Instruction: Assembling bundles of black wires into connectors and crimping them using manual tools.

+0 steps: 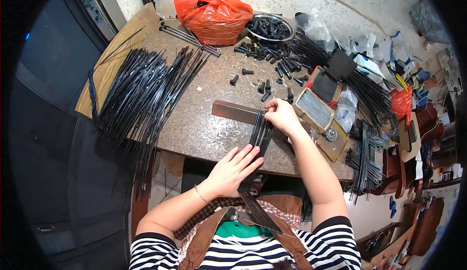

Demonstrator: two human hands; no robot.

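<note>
A bundle of thin dark strands (260, 139) runs from a long metal bar (234, 112) on the table down over the near edge to my lap. My left hand (233, 170) lies on the strands with its fingers stretched out flat. At the far ends of the strands, beside the bar, my right hand (280, 117) is closed in a pinch; what sits between its fingertips is too small to make out. Just right of that hand is an open box of fine grey needle-like pieces (315, 108).
Long black strands (141, 85) spread across the left side and hang over the edge. Behind are a red plastic bag (211, 17), a metal bowl of black parts (270, 27) and loose black pieces (266, 95). More strand bundles (365, 158) lie at right.
</note>
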